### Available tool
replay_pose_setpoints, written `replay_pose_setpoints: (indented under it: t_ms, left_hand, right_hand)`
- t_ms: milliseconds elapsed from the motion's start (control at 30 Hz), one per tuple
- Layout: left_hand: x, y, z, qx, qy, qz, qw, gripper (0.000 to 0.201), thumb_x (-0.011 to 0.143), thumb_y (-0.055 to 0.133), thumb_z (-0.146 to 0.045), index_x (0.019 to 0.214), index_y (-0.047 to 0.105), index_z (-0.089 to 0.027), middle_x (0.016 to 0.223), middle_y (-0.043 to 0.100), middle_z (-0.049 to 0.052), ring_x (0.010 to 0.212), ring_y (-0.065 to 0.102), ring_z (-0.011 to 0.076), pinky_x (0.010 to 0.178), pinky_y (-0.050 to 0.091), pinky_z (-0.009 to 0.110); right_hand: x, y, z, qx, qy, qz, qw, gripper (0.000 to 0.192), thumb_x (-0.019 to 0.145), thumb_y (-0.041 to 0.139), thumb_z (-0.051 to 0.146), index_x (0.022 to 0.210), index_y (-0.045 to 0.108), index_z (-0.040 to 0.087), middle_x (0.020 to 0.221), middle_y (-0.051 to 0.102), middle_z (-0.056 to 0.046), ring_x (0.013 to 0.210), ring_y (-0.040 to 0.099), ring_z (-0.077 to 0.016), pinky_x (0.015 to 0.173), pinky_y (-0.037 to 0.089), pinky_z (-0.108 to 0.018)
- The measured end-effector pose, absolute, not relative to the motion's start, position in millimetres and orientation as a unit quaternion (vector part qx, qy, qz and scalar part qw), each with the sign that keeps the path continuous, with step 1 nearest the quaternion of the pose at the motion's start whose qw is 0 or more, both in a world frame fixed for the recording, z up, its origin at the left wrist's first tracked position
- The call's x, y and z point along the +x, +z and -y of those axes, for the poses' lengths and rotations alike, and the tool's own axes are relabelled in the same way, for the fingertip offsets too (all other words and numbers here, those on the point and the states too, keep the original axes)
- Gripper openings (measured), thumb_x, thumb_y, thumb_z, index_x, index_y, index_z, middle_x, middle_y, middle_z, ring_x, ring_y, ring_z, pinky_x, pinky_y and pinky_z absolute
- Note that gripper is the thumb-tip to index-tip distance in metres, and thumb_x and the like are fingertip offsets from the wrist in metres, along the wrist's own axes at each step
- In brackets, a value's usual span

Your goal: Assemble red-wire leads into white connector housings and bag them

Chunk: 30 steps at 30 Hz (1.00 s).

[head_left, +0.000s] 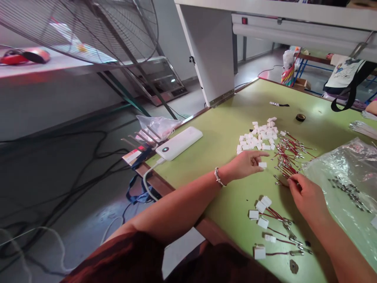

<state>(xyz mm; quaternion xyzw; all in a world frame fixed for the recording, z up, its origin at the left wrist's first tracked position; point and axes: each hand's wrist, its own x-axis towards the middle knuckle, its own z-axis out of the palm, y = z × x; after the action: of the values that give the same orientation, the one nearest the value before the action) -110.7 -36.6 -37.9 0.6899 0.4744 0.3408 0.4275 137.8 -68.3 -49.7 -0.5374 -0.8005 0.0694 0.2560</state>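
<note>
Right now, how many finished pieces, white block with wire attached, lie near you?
6: finished pieces lie in a loose column between the left hand and right hand, near the table edge; more may be hidden.
</note>
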Motion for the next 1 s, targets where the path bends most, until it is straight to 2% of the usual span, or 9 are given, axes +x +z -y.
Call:
replay_pose_setpoints:
  t_ms: [67,167,333,400,467,567,700,900,1000]
  left_hand:
    - [-108,-36,39,0.676,0.332,-0.445,0.484,0.041,0.074,0.065,-0.022,0.115,0.067,-0.019,0.068,0.053,-0.004,0.055,0.039,0.0069,0.053,0.034,0.022]
    - [-104,-36,41,0.606,0.349,-0.43,0.571,0.028,0.073,0.068,-0.024,0.1,0.073,-0.019,0.059,0.052,-0.005,0.052,0.037,0.0065,0.05,0.03,0.022]
    - [-94,-36,47,0.44,0.413,-0.451,0.658,0.014,0.077,0.07,-0.028,0.077,0.074,-0.015,0.074,0.068,0.005,0.053,0.041,0.0051,0.052,0.031,0.022]
    - [-90,-35,49,0.403,0.426,-0.451,0.672,0.013,0.079,0.069,-0.026,0.075,0.074,-0.014,0.077,0.069,0.005,0.051,0.038,0.0036,0.05,0.029,0.022]
    - [-86,-35,50,0.371,0.435,-0.448,0.687,0.013,0.081,0.069,-0.024,0.075,0.073,-0.013,0.07,0.066,0.003,0.049,0.038,0.003,0.049,0.029,0.021]
    - [-82,-37,53,0.332,0.434,-0.438,0.714,0.011,0.081,0.069,-0.02,0.075,0.071,-0.012,0.06,0.059,-0.001,0.05,0.045,0.0035,0.052,0.034,0.021]
    - [-82,-39,56,0.326,0.424,-0.401,0.744,0.006,0.081,0.07,-0.017,0.084,0.072,-0.012,0.064,0.061,0.0,0.055,0.051,0.0039,0.059,0.042,0.022]
    - [-86,-37,57,0.34,0.407,-0.383,0.757,0.007,0.079,0.072,-0.015,0.085,0.072,-0.012,0.067,0.066,0.001,0.06,0.059,0.0057,0.067,0.049,0.024]
    - [-88,-37,55,0.397,0.38,-0.39,0.739,0.014,0.074,0.076,-0.016,0.085,0.069,-0.012,0.067,0.068,0.001,0.06,0.063,0.0079,0.064,0.05,0.025]
  right_hand:
    - [135,-44,71,-0.544,0.128,0.786,0.265,0.022,0.087,0.047,0.038,0.084,0.06,0.021,0.072,0.067,-0.002,0.06,0.057,-0.0164,0.059,0.04,-0.028]
    - [131,-38,75,-0.55,0.229,0.756,0.273,0.023,0.083,0.049,0.04,0.084,0.062,0.021,0.069,0.065,0.0,0.059,0.056,-0.0152,0.059,0.041,-0.028]
    - [123,-28,83,-0.559,0.381,0.689,0.259,0.032,0.082,0.05,0.049,0.068,0.057,0.021,0.053,0.047,0.004,0.05,0.042,-0.0124,0.051,0.034,-0.026]
    - [119,-24,87,-0.551,0.422,0.677,0.246,0.034,0.084,0.05,0.049,0.066,0.055,0.021,0.052,0.048,0.004,0.052,0.043,-0.0122,0.054,0.035,-0.025]
    - [115,-22,90,-0.534,0.454,0.677,0.223,0.033,0.086,0.048,0.048,0.07,0.057,0.02,0.052,0.052,0.004,0.054,0.046,-0.0127,0.06,0.038,-0.026]
    - [111,-21,93,-0.509,0.494,0.676,0.199,0.035,0.088,0.047,0.048,0.071,0.058,0.02,0.053,0.056,0.003,0.056,0.049,-0.0129,0.064,0.039,-0.027]
    - [111,-22,95,-0.494,0.52,0.665,0.208,0.037,0.089,0.045,0.049,0.071,0.057,0.019,0.053,0.055,0.003,0.055,0.046,-0.0122,0.06,0.038,-0.026]
    - [117,-26,93,-0.527,0.522,0.63,0.229,0.034,0.086,0.049,0.049,0.074,0.057,0.018,0.05,0.041,0.006,0.048,0.035,-0.0093,0.049,0.027,-0.023]
    - [118,-27,91,-0.547,0.524,0.613,0.226,0.033,0.085,0.05,0.047,0.075,0.058,0.017,0.049,0.035,0.007,0.046,0.027,-0.0082,0.045,0.02,-0.023]
